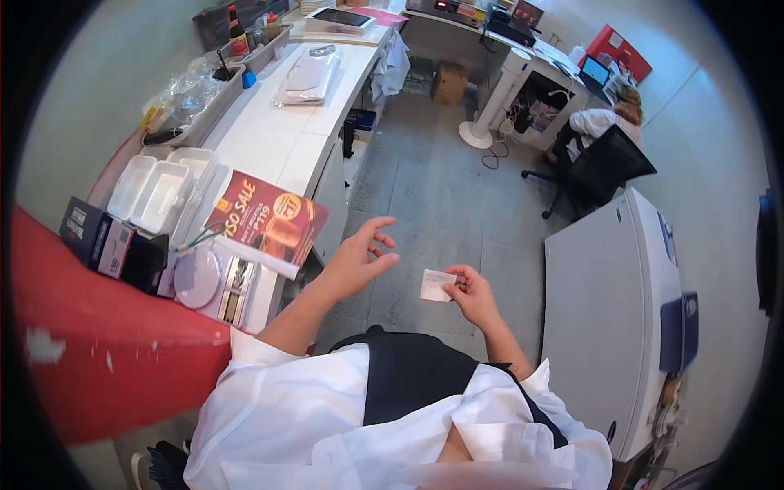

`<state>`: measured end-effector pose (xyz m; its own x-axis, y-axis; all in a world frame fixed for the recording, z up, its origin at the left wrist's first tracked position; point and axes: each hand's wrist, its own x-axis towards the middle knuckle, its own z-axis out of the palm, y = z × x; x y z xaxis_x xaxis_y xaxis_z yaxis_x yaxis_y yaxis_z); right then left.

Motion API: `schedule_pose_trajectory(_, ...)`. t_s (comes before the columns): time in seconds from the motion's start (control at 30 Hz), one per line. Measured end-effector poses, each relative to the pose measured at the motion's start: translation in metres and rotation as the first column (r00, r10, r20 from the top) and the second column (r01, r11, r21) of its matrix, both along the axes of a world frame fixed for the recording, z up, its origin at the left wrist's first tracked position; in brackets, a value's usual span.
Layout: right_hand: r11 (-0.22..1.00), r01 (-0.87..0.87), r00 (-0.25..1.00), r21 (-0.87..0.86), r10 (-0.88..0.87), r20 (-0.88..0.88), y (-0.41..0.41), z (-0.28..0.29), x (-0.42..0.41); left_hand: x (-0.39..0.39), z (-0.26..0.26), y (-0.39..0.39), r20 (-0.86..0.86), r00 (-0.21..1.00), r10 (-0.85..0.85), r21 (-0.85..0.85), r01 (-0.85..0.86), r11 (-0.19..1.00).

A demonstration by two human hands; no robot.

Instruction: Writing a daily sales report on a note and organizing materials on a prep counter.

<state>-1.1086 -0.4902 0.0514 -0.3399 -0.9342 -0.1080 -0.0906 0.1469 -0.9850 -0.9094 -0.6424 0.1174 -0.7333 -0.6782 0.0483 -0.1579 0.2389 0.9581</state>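
Observation:
A small slip of paper [436,285] with faint writing is pinched between the thumb and fingers of my right hand [470,294], above the grey floor. My left hand [362,256] is raised to its left, fingers apart and holding nothing. Beside that hand, a red printed promotional sheet [269,217] lies at the counter's edge on a white stack. Nearer to me on the counter are a round lilac lid or dish [198,278] and a kitchen scale [237,293].
White foam food boxes [164,193] and a grey bin of plastic bags [211,110] line the counter [257,141]. A white chest freezer [597,318] stands at right. Beyond it a person [603,122] sits on a black office chair [603,165]. A white tower fan [499,101] stands ahead.

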Motion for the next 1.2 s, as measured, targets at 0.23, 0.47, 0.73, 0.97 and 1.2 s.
schedule_pose_trajectory(0.23, 0.996, 0.064, 0.998, 0.054, -0.063, -0.012, -0.110, -0.043, -0.109, -0.066, -0.001, -0.109, -0.025, 0.998, -0.050, 0.086, 0.052, 0.995)
schedule_pose_trajectory(0.47, 0.990, 0.076, 0.995, 0.118, -0.067, -0.079, -0.287, -0.048, -0.244, -0.102, -0.035, -0.232, -0.029, 0.978, 0.206, 0.141, -0.200, 0.970)
schedule_pose_trajectory(0.73, 0.904, -0.405, 0.910, -0.138, 0.384, -0.156, -0.621, 0.025, -0.271, -0.132, -0.010, -0.363, 0.093, 0.661, 0.745, 0.005, -0.748, 0.663)
schedule_pose_trajectory(0.97, 0.859, -0.450, 0.858, -0.246, 0.492, 0.146, -0.836, 0.005, -0.216, -0.133, -0.039, -0.460, 0.134, 0.488, 0.862, 0.020, -0.871, 0.490)
schedule_pose_trajectory(1.2, 0.801, -0.599, 0.799, -0.023, 0.599, 0.061, -0.931, -0.039, -0.185, -0.160, -0.049, -0.564, 0.271, 0.389, 0.880, -0.419, -0.776, 0.472)
